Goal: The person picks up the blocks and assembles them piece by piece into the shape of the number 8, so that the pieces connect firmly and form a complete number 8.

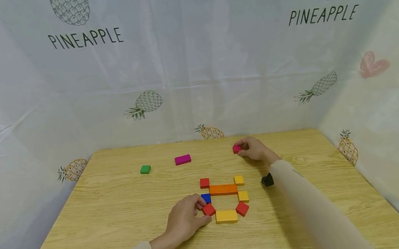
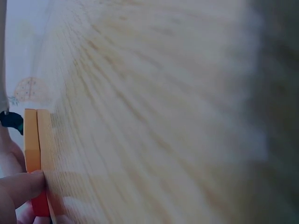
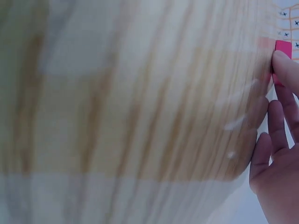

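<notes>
My left hand (image 1: 185, 219) pinches a red block (image 1: 208, 209) at the lower left of a ring of coloured blocks. In the left wrist view the thumb lies over that red block (image 2: 40, 204), beside a yellow block (image 2: 32, 140). A blue block (image 1: 206, 198) is just behind the fingertips. Farther back on the right, my right hand (image 1: 253, 149) holds a pink block (image 1: 237, 149) between thumb and fingers. The right wrist view shows this pink block (image 3: 283, 48) at the fingertips, low over or on the table; which one cannot be told.
The ring also has an orange bar (image 1: 223, 189), a yellow bar (image 1: 226, 216), two small yellow blocks, a red block (image 1: 205, 183) and a tilted red block (image 1: 242, 209). Behind lie a green block (image 1: 145, 169) and a magenta bar (image 1: 183, 159). A pineapple-print sheet surrounds the wooden table (image 1: 94, 228).
</notes>
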Available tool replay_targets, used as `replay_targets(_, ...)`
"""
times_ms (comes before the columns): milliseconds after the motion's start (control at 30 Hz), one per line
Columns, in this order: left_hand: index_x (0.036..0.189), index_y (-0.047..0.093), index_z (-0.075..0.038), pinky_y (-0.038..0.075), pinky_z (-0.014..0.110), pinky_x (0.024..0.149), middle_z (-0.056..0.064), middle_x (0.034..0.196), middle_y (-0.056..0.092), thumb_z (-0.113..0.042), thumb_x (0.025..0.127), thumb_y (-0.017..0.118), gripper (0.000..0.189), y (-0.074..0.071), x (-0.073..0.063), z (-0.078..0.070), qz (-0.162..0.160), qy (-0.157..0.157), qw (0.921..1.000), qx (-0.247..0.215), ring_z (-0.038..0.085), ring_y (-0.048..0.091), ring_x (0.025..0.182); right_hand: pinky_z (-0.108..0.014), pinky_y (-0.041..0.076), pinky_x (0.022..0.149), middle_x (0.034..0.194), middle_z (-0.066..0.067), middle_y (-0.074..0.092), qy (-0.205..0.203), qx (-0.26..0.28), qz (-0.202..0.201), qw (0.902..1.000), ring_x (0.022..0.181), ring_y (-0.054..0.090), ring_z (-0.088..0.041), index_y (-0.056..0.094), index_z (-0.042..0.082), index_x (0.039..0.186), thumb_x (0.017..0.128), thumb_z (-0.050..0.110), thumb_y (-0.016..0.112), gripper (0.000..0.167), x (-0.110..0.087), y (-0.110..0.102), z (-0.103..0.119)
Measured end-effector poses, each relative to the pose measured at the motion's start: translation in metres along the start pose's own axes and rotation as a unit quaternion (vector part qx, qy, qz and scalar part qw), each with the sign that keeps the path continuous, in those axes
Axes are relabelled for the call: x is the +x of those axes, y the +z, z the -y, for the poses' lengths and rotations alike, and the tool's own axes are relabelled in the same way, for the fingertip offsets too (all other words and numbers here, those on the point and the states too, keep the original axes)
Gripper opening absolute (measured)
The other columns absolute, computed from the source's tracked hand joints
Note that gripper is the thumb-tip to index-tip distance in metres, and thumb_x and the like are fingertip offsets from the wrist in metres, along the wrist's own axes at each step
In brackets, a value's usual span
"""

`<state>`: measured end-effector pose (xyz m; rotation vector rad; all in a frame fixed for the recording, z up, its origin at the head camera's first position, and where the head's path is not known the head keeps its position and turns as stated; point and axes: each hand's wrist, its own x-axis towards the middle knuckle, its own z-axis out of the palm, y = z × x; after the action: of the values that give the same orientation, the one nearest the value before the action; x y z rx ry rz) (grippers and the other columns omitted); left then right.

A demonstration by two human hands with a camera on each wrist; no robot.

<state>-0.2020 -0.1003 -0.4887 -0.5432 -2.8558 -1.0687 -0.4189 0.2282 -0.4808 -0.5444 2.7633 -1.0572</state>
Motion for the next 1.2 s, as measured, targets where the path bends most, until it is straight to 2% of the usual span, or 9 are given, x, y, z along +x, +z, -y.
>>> replay_targets(167,0.099,0.070,-0.018,0.043,0.024,0.061,-0.007,0.085,0.063,-0.028,0.081,0.095,0.032,-0.001,-0.001,-0.002,0.002,0.004,1.0000,0.000,0.006,0.050,0.072,-0.052,0.051,0.105,0.133,-0.020,0.066,-0.018,-0.001,0.018,0.9997,0.118,0.065,-0.035,0.064,0.000,0.141,0.105,0.009,0.067,0.037,-0.008,-0.001,0.006)
replay_targets(300,0.098,0.070,-0.018,0.043,0.024,0.061,-0.008,0.084,0.062,-0.028,0.081,0.095,0.032,-0.001,0.000,-0.002,0.003,0.003,1.0000,0.005,0.006,0.050,0.071,-0.053,0.050,0.107,0.136,-0.020,0.065,-0.051,0.000,0.046,0.9976,0.122,0.064,-0.036,0.064,-0.001,0.140,0.105,0.008,0.067,0.037,-0.014,0.001,0.011)
replay_targets(433,0.099,0.070,-0.018,0.043,0.024,0.062,-0.008,0.084,0.062,-0.028,0.081,0.095,0.032,0.000,0.001,-0.002,0.003,0.003,1.0000,0.006,0.006,0.050,0.072,-0.050,0.053,0.103,0.134,-0.019,0.065,-0.072,0.000,0.072,0.9948,0.118,0.065,-0.032,0.066,0.000,0.139,0.104,0.007,0.068,0.035,-0.021,0.004,0.016)
replay_targets(667,0.100,0.070,-0.019,0.044,0.024,0.063,-0.009,0.088,0.065,-0.028,0.082,0.094,0.031,0.001,-0.001,-0.001,0.004,-0.005,1.0000,0.003,0.006,0.051,0.072,-0.046,0.053,0.099,0.130,-0.016,0.063,-0.096,0.000,0.092,0.9911,0.113,0.063,-0.027,0.067,0.002,0.137,0.103,0.008,0.070,0.034,-0.034,0.012,0.023)
replay_targets(900,0.098,0.070,-0.019,0.043,0.024,0.061,-0.008,0.086,0.065,-0.026,0.081,0.095,0.031,-0.001,-0.002,-0.003,-0.001,-0.001,1.0000,-0.001,0.005,0.050,0.071,-0.040,0.050,0.095,0.127,-0.008,0.064,-0.105,-0.013,0.110,0.9883,0.109,0.057,-0.021,0.070,0.010,0.136,0.104,0.013,0.070,0.031,-0.038,0.017,0.024)
replay_targets(1200,0.098,0.070,-0.019,0.043,0.024,0.061,-0.009,0.086,0.063,-0.028,0.081,0.095,0.032,-0.001,-0.002,-0.003,0.000,-0.004,1.0000,0.000,0.005,0.049,0.072,-0.043,0.050,0.101,0.126,-0.007,0.064,-0.145,-0.025,0.126,0.9811,0.112,0.057,-0.022,0.071,0.010,0.134,0.104,0.010,0.069,0.030,-0.043,0.017,0.023)
